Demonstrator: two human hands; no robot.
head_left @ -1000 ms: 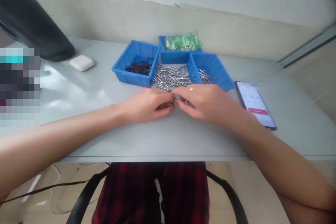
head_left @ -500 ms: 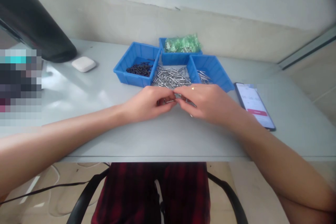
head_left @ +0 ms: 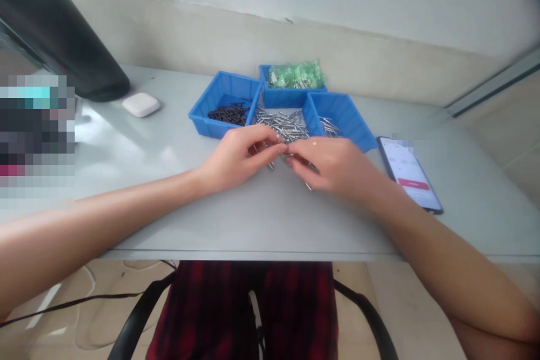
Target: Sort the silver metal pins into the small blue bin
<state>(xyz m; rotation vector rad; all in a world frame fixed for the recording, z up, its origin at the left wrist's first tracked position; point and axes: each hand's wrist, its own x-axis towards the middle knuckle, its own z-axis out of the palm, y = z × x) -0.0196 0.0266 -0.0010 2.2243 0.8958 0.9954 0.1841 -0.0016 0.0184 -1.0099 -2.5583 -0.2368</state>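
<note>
Silver pins (head_left: 284,124) heaped just beyond hands (head_left: 230,158); more showing under curled fingers (head_left: 266,155); cannot tell what's held.

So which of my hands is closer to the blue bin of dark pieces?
Left. Your left hand is just on the near side of that blue bin; your right hand is farther off, to its right.

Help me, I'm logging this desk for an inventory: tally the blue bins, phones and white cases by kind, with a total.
Blue bins: 3
Phone: 1
White case: 1
Total: 5
The silver pins overlap too much to count.
</note>
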